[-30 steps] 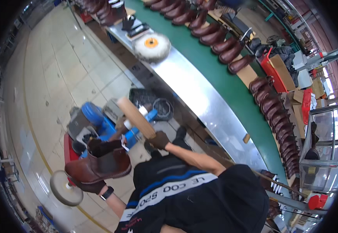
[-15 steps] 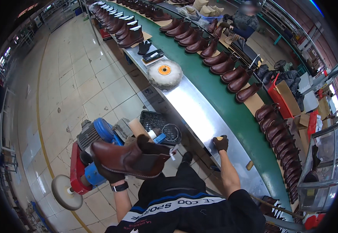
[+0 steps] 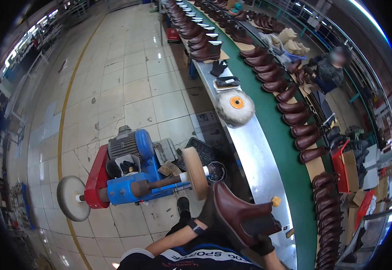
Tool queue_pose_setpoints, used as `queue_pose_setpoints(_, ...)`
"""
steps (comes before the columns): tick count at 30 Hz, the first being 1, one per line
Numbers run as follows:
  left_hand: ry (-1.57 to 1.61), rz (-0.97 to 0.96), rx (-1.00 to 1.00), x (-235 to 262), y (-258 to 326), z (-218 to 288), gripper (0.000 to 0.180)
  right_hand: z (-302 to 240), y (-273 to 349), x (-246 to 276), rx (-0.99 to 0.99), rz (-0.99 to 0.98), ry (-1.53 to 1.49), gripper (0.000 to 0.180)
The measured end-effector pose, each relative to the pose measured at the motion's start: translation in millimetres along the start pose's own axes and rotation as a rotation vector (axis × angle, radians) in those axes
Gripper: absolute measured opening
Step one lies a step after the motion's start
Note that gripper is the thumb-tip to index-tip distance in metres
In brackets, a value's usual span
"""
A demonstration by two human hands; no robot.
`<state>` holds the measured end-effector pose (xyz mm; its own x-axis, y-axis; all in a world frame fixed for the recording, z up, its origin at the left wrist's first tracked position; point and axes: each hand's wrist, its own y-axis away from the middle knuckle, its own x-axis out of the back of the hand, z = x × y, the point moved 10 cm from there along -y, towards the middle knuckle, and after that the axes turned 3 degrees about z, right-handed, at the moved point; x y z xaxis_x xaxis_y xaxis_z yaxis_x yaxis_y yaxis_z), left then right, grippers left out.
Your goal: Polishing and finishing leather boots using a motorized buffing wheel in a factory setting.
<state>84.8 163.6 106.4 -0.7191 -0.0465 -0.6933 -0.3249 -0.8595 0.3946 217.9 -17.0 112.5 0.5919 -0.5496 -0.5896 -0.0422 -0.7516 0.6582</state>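
A dark brown leather ankle boot [image 3: 239,204] with a dark side panel is held in front of me, tilted, its toe up beside the polishing wheel. My left hand [image 3: 208,210], in a dark glove, grips it along the sole near the toe. At the heel end, my right hand [image 3: 262,246], also gloved, closes on the boot, its fingers partly hidden. The pale buffing wheel [image 3: 195,173] of a blue and red machine [image 3: 124,189] stands just left of the toe. A small yellowish block [image 3: 275,201] lies on the metal table [image 3: 259,157] by the boot's top.
Rows of brown boots [image 3: 295,117] stand along the green conveyor [image 3: 272,130]. A spare buffing wheel [image 3: 235,108], a brush [image 3: 227,82] and a black glove [image 3: 218,68] lie on the table. A second wheel [image 3: 73,198] sits at the machine's left end. Across the conveyor is a co-worker [image 3: 331,67].
The boot has moved right, from in front of the machine to beside the table. My right hand has let go of the yellowish block and taken hold of the boot. The view has turned left.
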Motion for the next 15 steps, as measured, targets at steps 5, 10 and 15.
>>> queue_pose_setpoints(5, 0.586, -0.057, 0.419, 73, -9, -112, 0.026, 36, -12, 36, -0.177, 0.139, -0.064, 0.065)
queue_pose_setpoints(10, -0.165, 0.182, 0.242, 185, -53, -135, 0.046, 69, -58, -26, -0.271, 0.289, 0.075, 0.034)
queue_pose_setpoints(15, -0.706, -0.294, 0.316, 176, -108, -121, 0.089, 117, -128, -52, -0.32, 0.132, -0.08, 0.043)
